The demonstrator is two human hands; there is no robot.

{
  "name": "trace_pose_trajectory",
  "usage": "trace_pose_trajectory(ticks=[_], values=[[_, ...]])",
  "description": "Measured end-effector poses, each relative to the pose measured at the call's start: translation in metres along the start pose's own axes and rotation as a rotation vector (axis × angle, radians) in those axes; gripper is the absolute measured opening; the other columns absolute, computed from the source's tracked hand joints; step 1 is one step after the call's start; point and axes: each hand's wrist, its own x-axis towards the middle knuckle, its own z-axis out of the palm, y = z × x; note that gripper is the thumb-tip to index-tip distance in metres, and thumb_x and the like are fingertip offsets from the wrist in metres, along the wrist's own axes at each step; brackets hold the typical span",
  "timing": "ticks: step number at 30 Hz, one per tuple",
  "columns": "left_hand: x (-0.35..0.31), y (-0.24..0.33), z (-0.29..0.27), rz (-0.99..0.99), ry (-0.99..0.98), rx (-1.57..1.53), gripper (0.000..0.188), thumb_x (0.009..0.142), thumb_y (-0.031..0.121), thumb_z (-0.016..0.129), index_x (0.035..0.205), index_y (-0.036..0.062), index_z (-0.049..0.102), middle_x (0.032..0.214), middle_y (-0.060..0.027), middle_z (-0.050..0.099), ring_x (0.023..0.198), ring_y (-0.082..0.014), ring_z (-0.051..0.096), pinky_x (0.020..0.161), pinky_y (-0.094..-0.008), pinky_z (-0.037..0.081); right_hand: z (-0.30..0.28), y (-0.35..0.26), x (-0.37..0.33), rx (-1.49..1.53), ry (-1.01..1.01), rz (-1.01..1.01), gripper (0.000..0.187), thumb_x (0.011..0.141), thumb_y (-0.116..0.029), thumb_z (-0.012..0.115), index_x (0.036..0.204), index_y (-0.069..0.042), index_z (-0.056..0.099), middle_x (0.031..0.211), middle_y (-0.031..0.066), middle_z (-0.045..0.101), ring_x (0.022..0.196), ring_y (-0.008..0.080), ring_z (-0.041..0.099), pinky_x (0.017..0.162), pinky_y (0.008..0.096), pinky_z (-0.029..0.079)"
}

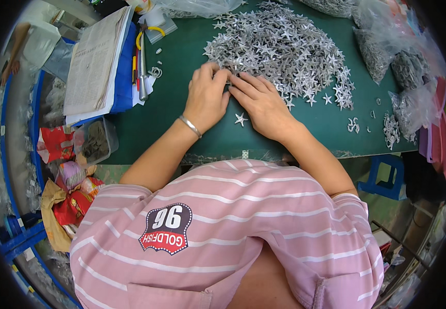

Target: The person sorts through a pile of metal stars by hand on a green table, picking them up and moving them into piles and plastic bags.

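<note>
A big heap of silver metal starfish-shaped pieces (279, 49) covers the far middle of the green table. At its near edge my left hand (206, 95) is closed, fingers curled and thumb toward the right hand; what it grips is hidden. My right hand (264, 105) lies beside it, fingers stretched out toward my left thumb, fingertips at the heap's edge. Some silver shows between the two hands, too small to make out. One loose starfish piece (240, 119) rests on the table below the gap between my hands. A silver bangle (190, 127) circles my left wrist.
On the left lie newspapers (97, 62) on a blue folder, pens, yellow-handled pliers (141, 38) and a metal rod (143, 72). Bags of metal parts (375, 54) line the far right, near small curved pieces (353, 124). A clear bin (97, 140) sits by the table's left edge.
</note>
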Motion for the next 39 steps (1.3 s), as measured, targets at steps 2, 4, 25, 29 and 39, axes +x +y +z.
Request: trace_pose_trajectory(ticks=[2,4,25,29,39], values=[[-0.016,-0.003,-0.004,-0.008,-0.067,-0.09,0.046,0.069,0.001,0.072,0.112,0.0065,0.057,0.112,-0.0153,0.05,0.104,-0.0348,0.05,0.092,-0.0407,0.042,-0.011,0.0,-0.008,0.034,-0.117,-0.031,0.039,0.073,0.003,0.058,0.111,-0.004,0.061,0.124,0.0127,0.057,0.117,0.0318,0.053,0.095,0.041,0.044],[-0.026,-0.006,-0.008,-0.035,-0.131,-0.27,0.041,0.069,0.002,0.073,0.107,0.0059,0.06,0.11,-0.0146,0.051,0.103,-0.0336,0.051,0.09,-0.0395,0.042,-0.012,0.01,-0.024,0.172,-0.15,-0.018,0.039,0.074,0.003,0.058,0.112,-0.004,0.061,0.123,0.0119,0.057,0.115,0.0321,0.053,0.094,0.0406,0.044],[-0.035,0.005,-0.012,-0.305,-0.041,-0.829,0.011,0.083,-0.003,0.066,0.094,-0.0015,0.065,0.094,-0.0052,0.064,0.083,-0.0094,0.061,0.073,-0.0217,0.05,-0.01,-0.009,-0.049,0.247,0.145,0.266,0.02,0.07,0.003,0.068,0.088,-0.004,0.064,0.092,0.0083,0.06,0.081,0.0288,0.057,0.071,0.0373,0.046],[-0.045,-0.001,-0.017,-0.453,-0.128,-0.914,0.012,0.082,-0.003,0.068,0.094,-0.0003,0.066,0.096,-0.0059,0.065,0.081,-0.01,0.061,0.07,-0.0214,0.05,-0.017,-0.007,-0.053,0.17,0.186,0.114,0.018,0.07,0.005,0.067,0.085,-0.003,0.063,0.086,0.0096,0.059,0.076,0.029,0.057,0.066,0.0373,0.046],[-0.063,0.001,-0.038,-0.24,-0.117,-0.418,0.012,0.079,-0.001,0.068,0.092,0.0002,0.067,0.093,-0.0061,0.061,0.073,-0.0113,0.058,0.063,-0.0221,0.047,-0.041,-0.015,-0.072,0.322,0.149,0.364,0.018,0.076,0.007,0.066,0.092,-0.002,0.066,0.089,0.0108,0.063,0.08,0.0265,0.061,0.07,0.0338,0.049]])
